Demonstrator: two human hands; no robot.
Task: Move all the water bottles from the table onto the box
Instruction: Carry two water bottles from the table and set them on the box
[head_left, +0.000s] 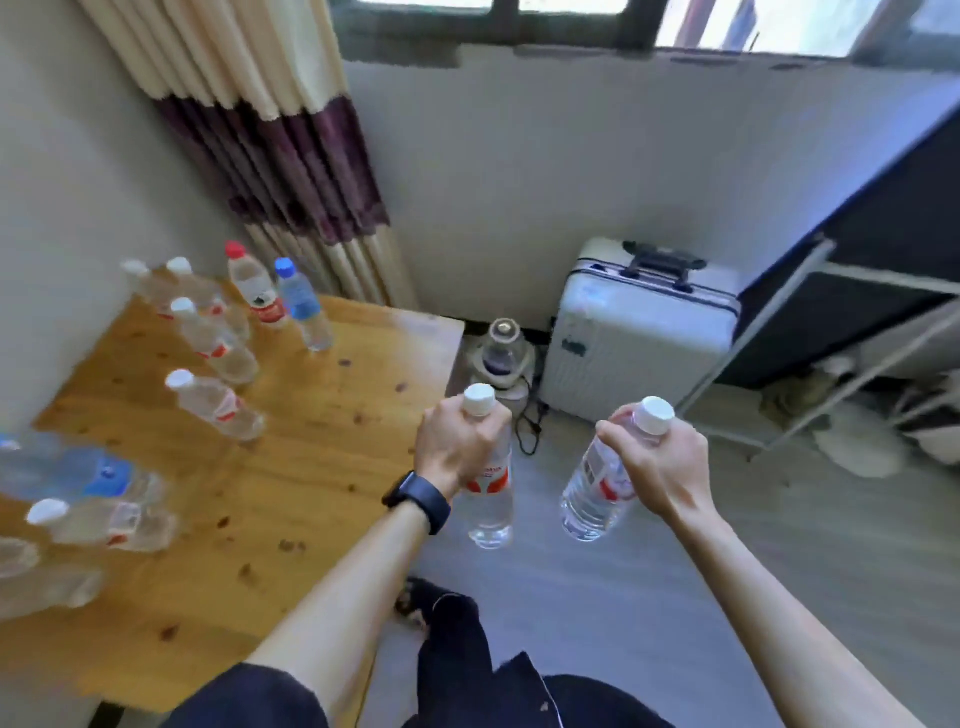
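Observation:
My left hand (457, 447) grips a clear water bottle (488, 499) with a white cap and red label by its neck, just past the right edge of the wooden table (291, 467). My right hand (660, 467) grips a second white-capped bottle (597, 488) by the neck, tilted, over the floor. Several more bottles stand on the table: a white-capped one (215, 405), a red-capped one (257, 286), a blue-capped one (304, 306), and a blurred cluster at the left edge (93, 514). No box shows in this view.
A white suitcase (639, 338) stands against the far wall. A small blender-like appliance (501, 358) with a black cord sits on the floor beside the table. A metal rack (831, 358) is at right, a curtain (275, 156) hangs behind the table.

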